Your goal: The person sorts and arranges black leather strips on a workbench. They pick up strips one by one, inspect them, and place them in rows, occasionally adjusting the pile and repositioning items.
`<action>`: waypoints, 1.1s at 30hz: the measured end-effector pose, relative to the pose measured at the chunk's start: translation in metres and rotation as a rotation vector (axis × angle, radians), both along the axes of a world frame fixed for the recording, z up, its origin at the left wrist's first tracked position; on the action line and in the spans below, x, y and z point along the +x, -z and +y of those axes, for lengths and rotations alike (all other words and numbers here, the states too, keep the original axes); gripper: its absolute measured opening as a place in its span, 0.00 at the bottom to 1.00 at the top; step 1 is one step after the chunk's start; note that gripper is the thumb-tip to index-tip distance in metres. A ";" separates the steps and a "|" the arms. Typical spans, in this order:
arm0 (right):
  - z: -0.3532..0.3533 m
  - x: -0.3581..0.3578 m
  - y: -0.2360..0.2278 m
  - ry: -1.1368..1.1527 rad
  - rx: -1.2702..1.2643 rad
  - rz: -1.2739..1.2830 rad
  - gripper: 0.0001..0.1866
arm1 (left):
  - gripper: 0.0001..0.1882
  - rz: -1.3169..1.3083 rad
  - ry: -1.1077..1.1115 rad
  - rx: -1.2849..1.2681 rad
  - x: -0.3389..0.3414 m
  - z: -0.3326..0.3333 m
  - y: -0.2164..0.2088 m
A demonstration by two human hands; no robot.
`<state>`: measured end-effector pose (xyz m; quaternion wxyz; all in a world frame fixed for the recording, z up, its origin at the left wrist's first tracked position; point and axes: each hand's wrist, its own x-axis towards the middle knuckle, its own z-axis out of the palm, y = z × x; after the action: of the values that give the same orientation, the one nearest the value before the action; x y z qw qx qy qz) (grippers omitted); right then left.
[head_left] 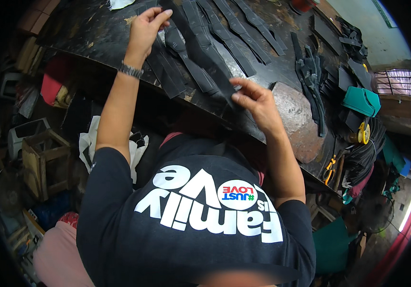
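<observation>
A long black strip [204,58], leather-like and wider in places, stretches diagonally between my two hands over the dark table. Its far end is pinched by my left hand [149,29], between thumb and fingers. The near end is in my right hand [259,101], held by thumb and forefinger with the other fingers curled. Beneath and beside it, several similar black strips [232,32] lie side by side on the table [88,36], with pale marks on them. More strips [171,79] lie under my left wrist and partly behind the held one.
A flat stone slab [298,122] rests at the table's near edge, beside my right forearm. Farther right are a pile of black strips [310,79], a green piece [361,101], a yellow spool [364,133] and orange-handled scissors [329,170]. A wooden stool [45,162] stands on the left.
</observation>
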<state>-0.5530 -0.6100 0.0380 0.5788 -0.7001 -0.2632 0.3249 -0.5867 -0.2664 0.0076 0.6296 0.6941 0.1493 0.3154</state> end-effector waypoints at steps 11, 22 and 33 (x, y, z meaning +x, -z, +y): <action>0.031 0.031 0.006 0.103 0.068 0.027 0.13 | 0.08 0.176 0.052 0.427 0.084 0.054 0.007; 0.036 0.023 0.022 0.088 -0.134 -0.231 0.14 | 0.15 0.466 0.021 0.668 0.088 0.050 0.022; -0.089 0.074 -0.002 0.519 -0.642 -0.917 0.13 | 0.20 0.225 0.061 0.786 0.042 -0.048 -0.021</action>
<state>-0.4792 -0.6986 0.0405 0.2272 -0.9491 -0.1954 -0.0974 -0.5445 -0.3142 0.0282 0.3051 0.9162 0.0648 0.2516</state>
